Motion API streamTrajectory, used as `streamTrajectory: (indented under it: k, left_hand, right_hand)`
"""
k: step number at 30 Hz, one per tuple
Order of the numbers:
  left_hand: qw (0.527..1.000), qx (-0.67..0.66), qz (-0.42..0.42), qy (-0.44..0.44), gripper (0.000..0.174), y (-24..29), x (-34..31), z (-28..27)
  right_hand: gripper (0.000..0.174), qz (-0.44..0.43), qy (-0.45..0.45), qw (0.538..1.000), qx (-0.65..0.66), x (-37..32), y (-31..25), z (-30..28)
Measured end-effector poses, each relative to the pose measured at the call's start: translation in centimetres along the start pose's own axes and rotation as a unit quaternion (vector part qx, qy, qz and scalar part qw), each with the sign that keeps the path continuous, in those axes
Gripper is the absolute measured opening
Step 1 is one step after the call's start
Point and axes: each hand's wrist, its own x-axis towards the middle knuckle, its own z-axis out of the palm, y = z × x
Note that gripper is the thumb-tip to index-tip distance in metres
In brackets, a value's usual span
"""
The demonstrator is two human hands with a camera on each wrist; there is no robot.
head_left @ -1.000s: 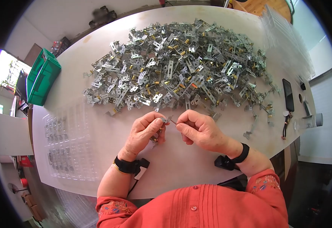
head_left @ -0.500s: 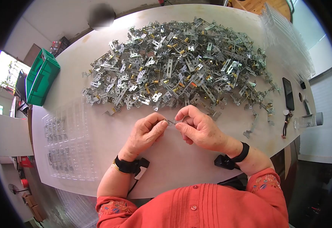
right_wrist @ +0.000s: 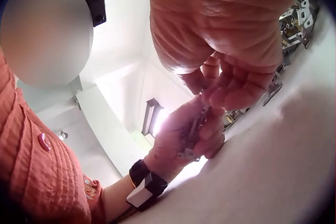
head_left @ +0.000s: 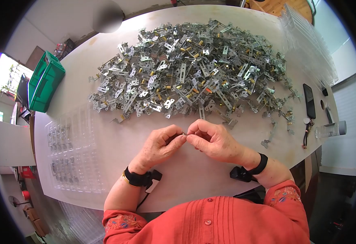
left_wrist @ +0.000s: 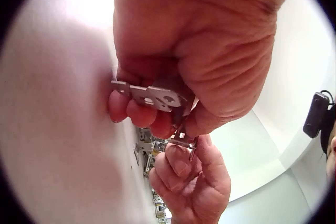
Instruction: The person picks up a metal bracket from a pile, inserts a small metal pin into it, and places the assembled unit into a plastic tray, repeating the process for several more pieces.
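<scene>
Now: left hand (head_left: pixel 158 145) and right hand (head_left: pixel 212 138) meet just below bracket pile (head_left: pixel 190 71) on counter (head_left: pixel 194 179), both pinching small metal part (head_left: pixel 184 133). Left hand's curled fingers also grip flat bracket (left_wrist: pixel 152 96). Clear tray (head_left: pixel 70 150) lower left of pile.

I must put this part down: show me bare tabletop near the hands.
Bare tabletop lies between the clear tray and the left hand, and from the right hand to the near edge. The bracket pile crowds the far side.
</scene>
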Motion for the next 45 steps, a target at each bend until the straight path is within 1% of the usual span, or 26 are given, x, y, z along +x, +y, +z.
streamTrajectory:
  k: [3, 4, 5, 6, 7, 8, 9, 10, 11, 12, 13, 14, 15, 16, 17, 18, 19, 22, 26, 28, 31, 37, 39, 41, 43, 45]
  left_hand:
    - [1.0, 0.024, 0.012, -0.005, 0.017, 0.4, 0.0, 0.2]
    - [0.998, 0.04, 0.036, -0.01, 0.018, 0.7, 0.0, 0.4]
    - [0.996, 0.057, 0.06, -0.014, 0.019, 0.8, 0.0, 0.5]
    - [0.996, 0.057, 0.06, -0.014, 0.019, 0.8, 0.0, 0.5]
    - [0.995, 0.07, 0.052, -0.04, 0.02, 0.8, 0.0, 0.4]
    - [0.993, 0.084, 0.044, -0.066, 0.022, 0.8, 0.0, 0.3]
    - [0.993, 0.084, 0.043, -0.066, 0.022, 1.0, -0.1, 0.3]
    - [0.998, -0.016, -0.027, -0.046, 0.025, 1.3, -0.3, 0.4]
    - [0.988, -0.115, -0.097, -0.026, 0.028, 1.5, -0.3, 0.4]
    - [0.988, -0.114, -0.096, -0.027, 0.028, 1.2, -0.3, 0.3]
    - [0.981, -0.172, -0.094, -0.004, 0.03, 0.7, -0.2, 0.0]
    - [0.969, -0.228, -0.092, 0.019, 0.033, 0.3, -0.1, -0.3]
    - [0.969, -0.228, -0.092, 0.018, 0.033, 0.0, 0.0, -0.5]
    - [0.957, -0.276, -0.084, 0.016, 0.032, -0.3, 0.1, -0.7]
    - [0.943, -0.323, -0.076, 0.015, 0.032, -0.5, 0.1, -0.8]
    - [0.941, -0.329, -0.074, 0.021, 0.031, -0.5, 0.1, -0.8]
    - [0.941, -0.329, -0.074, 0.021, 0.031, -0.5, 0.1, -0.8]
    - [0.944, -0.32, -0.078, 0.018, 0.032, -0.4, 0.2, -0.8]
    - [0.95, -0.303, -0.076, 0.025, 0.032, -0.5, 0.2, -0.8]
    - [0.953, -0.293, -0.073, 0.024, 0.032, -0.4, 0.2, -0.8]
    - [0.957, -0.278, -0.076, 0.035, 0.032, -0.1, 0.1, -0.6]
    - [0.972, -0.225, -0.059, 0.019, 0.031, -0.3, -0.1, -0.8]
    - [0.983, -0.171, -0.062, 0.01, 0.029, 0.0, -0.2, -0.7]
    - [0.986, -0.154, -0.062, 0.002, 0.028, 0.5, -0.2, -0.5]
    - [0.989, -0.137, -0.062, -0.005, 0.027, 0.7, -0.2, -0.5]
    - [0.992, -0.111, -0.066, -0.006, 0.027, 0.7, -0.3, -0.5]
  right_hand:
    - [0.008, -0.029, 0.013, 0.998, -0.052, 0.0, -0.1, -0.2]
    - [0.008, -0.029, 0.013, 0.998, -0.052, 0.0, -0.1, -0.1]
    - [0.008, -0.03, 0.025, 0.999, -0.031, 0.0, 0.0, 0.0]
    - [0.008, -0.032, 0.038, 0.999, -0.01, 0.0, 0.0, 0.0]
    - [0.008, -0.031, 0.038, 0.999, -0.01, 0.0, -0.1, -0.1]
    - [0.007, -0.027, 0.06, 0.998, 0.023, -0.1, -0.4, -0.3]
    - [0.007, -0.023, 0.083, 0.995, 0.056, -0.1, -0.6, -0.4]
    - [0.008, -0.041, 0.097, 0.993, 0.049, 0.1, -0.2, -0.6]
    - [0.008, -0.041, 0.098, 0.993, 0.049, 0.1, -0.3, -0.8]
    - [0.01, -0.014, 0.094, 0.992, 0.078, 0.2, -0.6, -0.9]
    - [0.011, 0.012, 0.09, 0.99, 0.108, 0.2, -0.9, -1.0]
    - [0.011, 0.012, 0.091, 0.99, 0.108, 0.1, -1.3, -0.9]
    - [0.013, 0.053, 0.071, 0.989, 0.119, 0.1, -1.6, -0.8]
    - [0.015, 0.094, 0.051, 0.986, 0.129, 0.1, -1.7, -0.7]
    - [0.015, 0.094, 0.05, 0.986, 0.13, 0.1, -1.6, -0.7]
    - [0.014, 0.096, 0.038, 0.989, 0.106, 0.1, -1.3, -0.7]
    - [0.014, 0.098, 0.026, 0.991, 0.082, 0.1, -1.1, -0.6]
    - [0.012, 0.078, 0.028, 0.994, 0.07, 0.2, -1.1, -0.4]
    - [0.011, 0.082, 0.028, 0.993, 0.079, 0.2, -1.1, -0.3]
    - [0.01, 0.06, 0.038, 0.996, 0.049, 0.2, -0.5, -0.2]
    - [0.009, 0.064, 0.036, 0.996, 0.047, 0.2, -0.7, -0.3]
    - [0.008, 0.057, 0.041, 0.997, 0.024, 0.1, -0.5, -0.3]
    - [0.008, 0.053, 0.038, 0.998, 0.023, 0.2, -0.3, -0.3]
    - [0.008, 0.049, 0.036, 0.998, 0.021, 0.2, -0.4, -0.3]
    - [0.011, 0.099, 0.024, 0.992, 0.081, 0.3, -0.7, -0.4]
    - [0.013, 0.108, 0.007, 0.989, 0.102, 0.4, -0.3, -0.7]
